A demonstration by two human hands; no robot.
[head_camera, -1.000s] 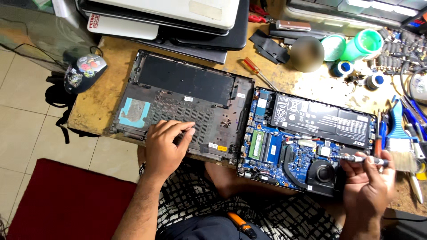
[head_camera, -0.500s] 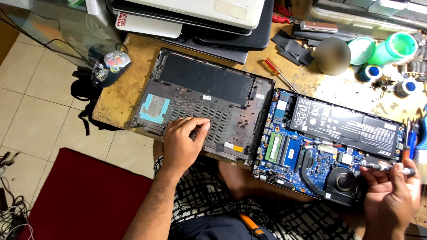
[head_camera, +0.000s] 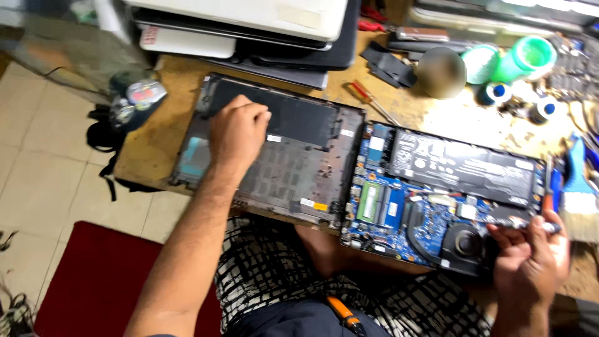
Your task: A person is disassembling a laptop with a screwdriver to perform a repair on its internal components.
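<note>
While opened laptop (head_camera: 446, 196) lies at 3 o'clock on wooden surface (head_camera: 156, 140), removed bottom cover (head_camera: 293, 162) sits touching it at 9 o'clock side. Left hand (head_camera: 237, 131): palm down on cover, fingers curled, grip enclosing nothing visible. Right hand (head_camera: 530, 262): at laptop's 4 o'clock corner, grip closed on thin metal tool (head_camera: 549, 226). Red-handled screwdriver (head_camera: 368, 100) at 12 o'clock of cover.

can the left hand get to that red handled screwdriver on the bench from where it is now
Probably yes. The left hand rests on the removed laptop bottom cover, and the red-handled screwdriver lies just beyond the cover's far corner on bare wood, nothing over it.
</note>
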